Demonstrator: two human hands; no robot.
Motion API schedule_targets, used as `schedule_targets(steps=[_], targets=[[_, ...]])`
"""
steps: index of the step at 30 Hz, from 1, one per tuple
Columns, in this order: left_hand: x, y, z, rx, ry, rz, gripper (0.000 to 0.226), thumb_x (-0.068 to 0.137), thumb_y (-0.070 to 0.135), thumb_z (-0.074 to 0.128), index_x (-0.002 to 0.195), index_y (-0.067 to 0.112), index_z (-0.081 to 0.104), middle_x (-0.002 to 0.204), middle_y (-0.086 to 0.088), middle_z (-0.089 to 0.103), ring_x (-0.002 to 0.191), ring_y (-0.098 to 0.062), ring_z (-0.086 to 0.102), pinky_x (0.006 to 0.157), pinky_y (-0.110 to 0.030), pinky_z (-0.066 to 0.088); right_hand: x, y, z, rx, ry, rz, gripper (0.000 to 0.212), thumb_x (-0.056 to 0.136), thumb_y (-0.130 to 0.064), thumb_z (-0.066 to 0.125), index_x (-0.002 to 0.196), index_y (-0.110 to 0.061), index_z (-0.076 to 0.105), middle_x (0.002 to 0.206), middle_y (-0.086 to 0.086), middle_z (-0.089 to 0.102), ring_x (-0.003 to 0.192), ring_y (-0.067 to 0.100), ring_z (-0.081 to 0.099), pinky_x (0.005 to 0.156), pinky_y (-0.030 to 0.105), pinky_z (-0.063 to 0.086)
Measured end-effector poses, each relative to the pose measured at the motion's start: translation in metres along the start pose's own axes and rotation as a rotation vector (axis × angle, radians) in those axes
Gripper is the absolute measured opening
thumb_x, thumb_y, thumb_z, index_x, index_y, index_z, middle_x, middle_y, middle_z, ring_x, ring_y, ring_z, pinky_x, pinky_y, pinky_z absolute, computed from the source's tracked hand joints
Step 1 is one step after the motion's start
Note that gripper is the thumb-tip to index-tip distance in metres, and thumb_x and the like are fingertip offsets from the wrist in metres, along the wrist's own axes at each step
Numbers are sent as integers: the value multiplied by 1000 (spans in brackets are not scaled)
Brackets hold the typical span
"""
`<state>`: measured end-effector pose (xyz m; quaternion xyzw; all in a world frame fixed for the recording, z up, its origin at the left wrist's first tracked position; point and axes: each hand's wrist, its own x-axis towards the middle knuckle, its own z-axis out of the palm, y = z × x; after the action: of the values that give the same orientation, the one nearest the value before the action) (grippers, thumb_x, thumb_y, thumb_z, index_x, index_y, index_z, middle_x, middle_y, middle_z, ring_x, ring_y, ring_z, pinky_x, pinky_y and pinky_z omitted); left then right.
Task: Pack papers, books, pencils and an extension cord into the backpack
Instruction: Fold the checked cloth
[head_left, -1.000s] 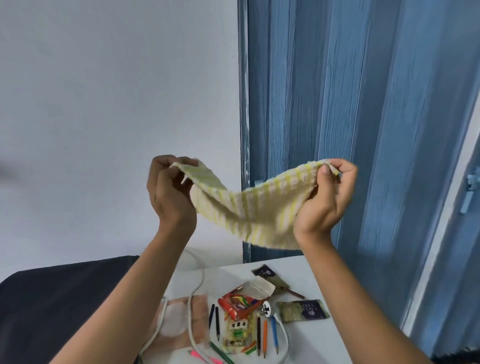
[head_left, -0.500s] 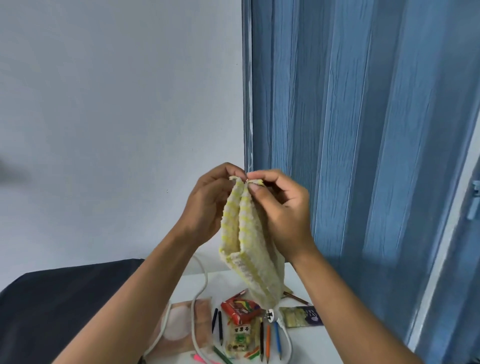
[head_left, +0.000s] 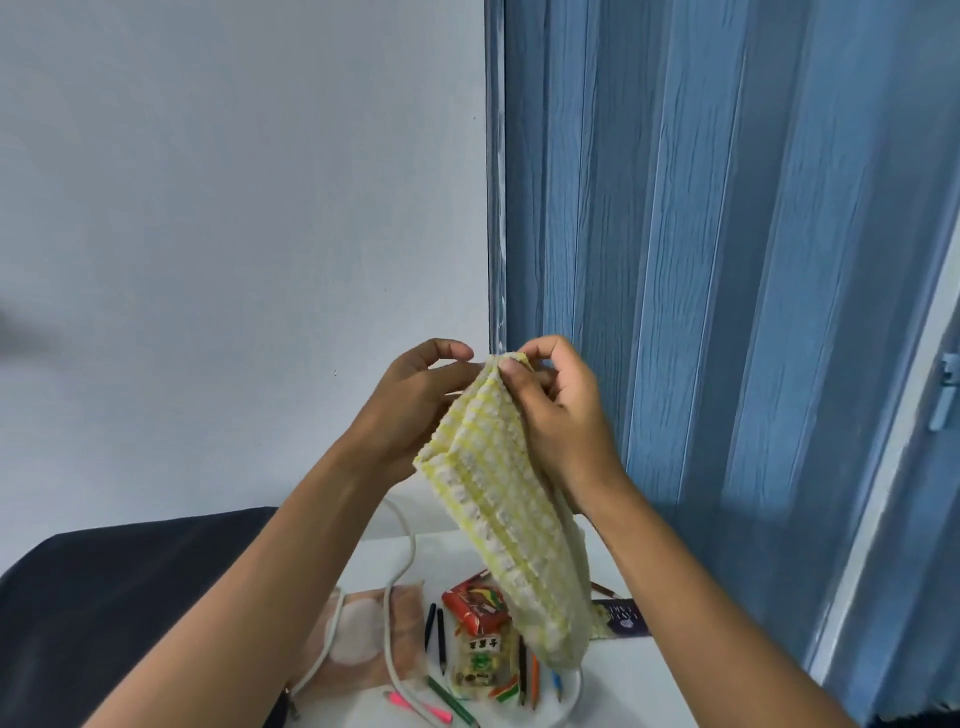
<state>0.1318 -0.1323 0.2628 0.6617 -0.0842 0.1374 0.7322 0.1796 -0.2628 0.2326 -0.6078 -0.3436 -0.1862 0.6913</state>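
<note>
Head view: my left hand (head_left: 415, 405) and right hand (head_left: 556, 415) both pinch the top edge of a folded yellow-checked cloth (head_left: 498, 499), hanging above coloured pencils (head_left: 535, 686) on the white table (head_left: 639, 675).

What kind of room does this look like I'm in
Probably a room at home used as a study corner. A small white table against a plain wall holds loose pencils and a white cord, with a blue folding door beside it. Both hands hold a folded yellow cloth.
</note>
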Motion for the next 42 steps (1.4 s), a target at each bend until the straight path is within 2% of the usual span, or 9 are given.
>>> schedule_targets(steps=[7,13,18,21,24,30,35,40,42], targets=[[-4,-17,-34,29,-45,-201,71,61,70,62,103,13,64,94,-16,67,81,-27,62,74,-38,45,3,12,-6,-105,127,44,16,90,-9,63,81,-19,55,75,-1,58,69,10,54,67,25,44],[-22,-75,-41,-284,-157,-319,77,45,41,93,110,7,70,118,-15,67,105,-29,67,82,-42,57,5,21,-9,249,174,398,13,89,-3,64,82,-12,57,75,4,59,73,17,56,72,35,50],[-35,-102,-29,-231,-44,-277,36,78,9,74,111,1,63,112,-19,69,96,-32,69,79,-40,59,4,41,-14,378,277,593,8,87,-11,68,89,-11,60,80,5,63,67,15,62,61,30,54],[-35,-103,-33,-370,13,-295,34,85,12,60,117,0,59,108,-19,69,89,-31,70,76,-43,59,-8,64,-23,349,17,903,44,75,-53,74,92,-14,63,76,5,61,65,20,60,61,30,53],[-34,-107,-42,-364,74,-339,34,83,17,61,114,2,58,103,-17,69,88,-30,70,74,-41,59,-36,88,-27,342,-303,1085,68,68,-70,69,101,-10,69,91,10,68,93,29,65,95,45,50],[-43,-123,-58,-251,131,-533,32,86,3,60,117,-6,60,118,-24,65,100,-33,68,76,-40,60,-62,105,-10,345,-260,1025,19,77,-11,73,94,-2,70,97,16,70,76,24,70,75,37,57],[-59,-137,-76,-132,325,-490,59,78,-13,66,130,4,42,115,-26,63,90,-30,70,64,-36,60,-81,121,1,-68,-131,866,75,67,-17,86,130,-25,46,105,11,65,93,25,66,76,35,54],[-78,-143,-89,134,257,-438,72,66,-8,81,122,23,49,107,-18,60,85,-28,69,60,-39,57,-95,121,16,-71,-171,701,27,78,-7,76,101,-17,67,72,-8,66,69,11,63,62,20,51],[-82,-143,-96,323,171,-425,70,55,-5,88,110,27,58,108,-16,60,90,-30,67,63,-40,58,-97,117,18,19,-210,749,26,75,-4,78,97,-14,70,83,-1,70,75,13,66,63,20,52]])
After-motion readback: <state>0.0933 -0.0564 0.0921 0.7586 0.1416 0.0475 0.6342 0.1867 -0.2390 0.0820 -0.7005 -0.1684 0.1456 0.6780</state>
